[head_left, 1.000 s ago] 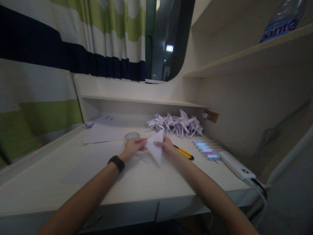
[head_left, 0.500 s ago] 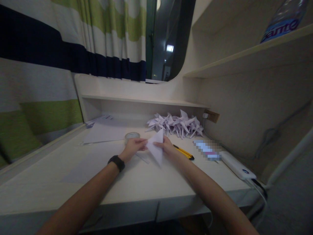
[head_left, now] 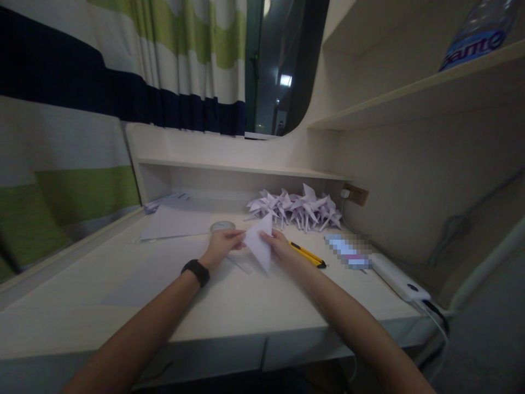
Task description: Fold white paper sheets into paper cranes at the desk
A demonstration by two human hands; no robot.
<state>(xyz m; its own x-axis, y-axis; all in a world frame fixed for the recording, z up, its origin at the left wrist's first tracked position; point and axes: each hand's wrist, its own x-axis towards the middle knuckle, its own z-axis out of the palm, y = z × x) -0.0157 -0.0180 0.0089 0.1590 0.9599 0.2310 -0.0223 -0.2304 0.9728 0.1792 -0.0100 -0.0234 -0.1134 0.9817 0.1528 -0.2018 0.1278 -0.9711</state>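
Observation:
A white sheet of paper folded into a triangle (head_left: 259, 246) is held up above the desk between both hands. My left hand (head_left: 225, 244), with a black watch on the wrist, pinches its left corner. On the right edge, my right hand (head_left: 279, 243) grips the paper with the thumb on the near face; its other fingers are partly hidden behind. Just behind my left hand lies a round roll of tape (head_left: 222, 225). Under the hands a thin white strip (head_left: 239, 266) rests on the desk. A yellow and black utility knife (head_left: 307, 255) lies beside my right hand.
Folded paper pinwheels (head_left: 295, 209) are heaped at the back. Paper sheets (head_left: 176, 218) lie at the back left, another sheet (head_left: 143, 276) nearer. A blurred-out phone (head_left: 348, 251) and white power strip (head_left: 397, 278) are on the right. A bottle (head_left: 478, 38) stands on the upper shelf.
The folded paper has shifted slightly left and turned a little. My right thumb has moved from over the paper toward its right edge; my left hand keeps its pinch.

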